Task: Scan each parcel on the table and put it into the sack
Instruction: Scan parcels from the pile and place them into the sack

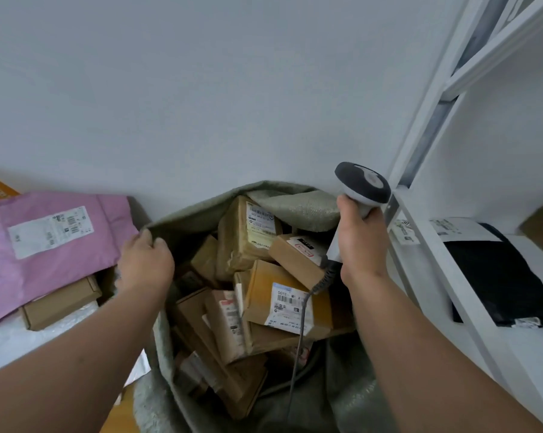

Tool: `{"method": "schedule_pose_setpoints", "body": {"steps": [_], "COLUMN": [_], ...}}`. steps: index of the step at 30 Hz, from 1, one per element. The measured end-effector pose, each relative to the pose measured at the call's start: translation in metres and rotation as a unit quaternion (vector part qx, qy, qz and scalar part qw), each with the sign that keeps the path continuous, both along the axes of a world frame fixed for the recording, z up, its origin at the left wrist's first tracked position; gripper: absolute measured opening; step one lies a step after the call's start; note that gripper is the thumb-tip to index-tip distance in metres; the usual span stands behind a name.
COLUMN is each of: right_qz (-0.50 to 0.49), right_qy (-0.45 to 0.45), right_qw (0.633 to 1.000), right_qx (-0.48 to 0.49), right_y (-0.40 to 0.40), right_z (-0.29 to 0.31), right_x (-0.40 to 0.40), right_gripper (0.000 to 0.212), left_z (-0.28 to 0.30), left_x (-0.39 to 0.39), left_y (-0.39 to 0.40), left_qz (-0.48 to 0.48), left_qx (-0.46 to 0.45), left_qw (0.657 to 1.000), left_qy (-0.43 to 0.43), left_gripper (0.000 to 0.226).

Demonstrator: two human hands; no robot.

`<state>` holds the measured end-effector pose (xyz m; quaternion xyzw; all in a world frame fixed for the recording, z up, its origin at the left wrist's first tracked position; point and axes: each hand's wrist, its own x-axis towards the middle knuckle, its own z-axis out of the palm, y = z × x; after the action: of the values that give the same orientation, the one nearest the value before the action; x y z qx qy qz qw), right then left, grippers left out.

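With the left hand (146,264) gripping the sack (182,220) rim and the right hand (359,239) clutching the scanner (362,185), the sack looks nearly full, so next probably comes scanning the pink parcel (45,245) on the table (10,342).

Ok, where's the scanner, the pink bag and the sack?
Scanner (362,182), head view, on its dark head.
Pink bag (45,260), head view, below its label.
Sack (188,210), head view, on its rim.
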<state>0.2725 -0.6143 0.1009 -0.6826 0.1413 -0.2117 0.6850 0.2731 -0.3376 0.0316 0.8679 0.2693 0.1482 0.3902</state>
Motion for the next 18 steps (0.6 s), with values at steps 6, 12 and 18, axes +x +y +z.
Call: {"method": "schedule_pose_setpoints", "body": {"steps": [6,12,18], "right_qz": [0.009,0.088,0.059], "right_qy": [-0.061,0.003,0.057], "right_qw": [0.998,0.996,0.997], "right_qx": [0.017,-0.018,0.01], "right_y": [0.009,0.011,0.01], "right_z": [0.014,0.001,-0.014], "right_x": [0.003,0.004,-0.001], "right_gripper": [0.007,0.015,0.014], "left_z": [0.053,0.028,-0.008], "left_x": [0.006,0.005,-0.028], "left_y": [0.008,0.022,0.01], "left_qz": [0.089,-0.003,-0.025], "left_qx": [-0.047,-0.08,-0.012], "left_qw": [0.98,0.997,0.989], "left_qy": [-0.169,0.003,0.146], "left_gripper": [0.047,0.047,0.074]}}
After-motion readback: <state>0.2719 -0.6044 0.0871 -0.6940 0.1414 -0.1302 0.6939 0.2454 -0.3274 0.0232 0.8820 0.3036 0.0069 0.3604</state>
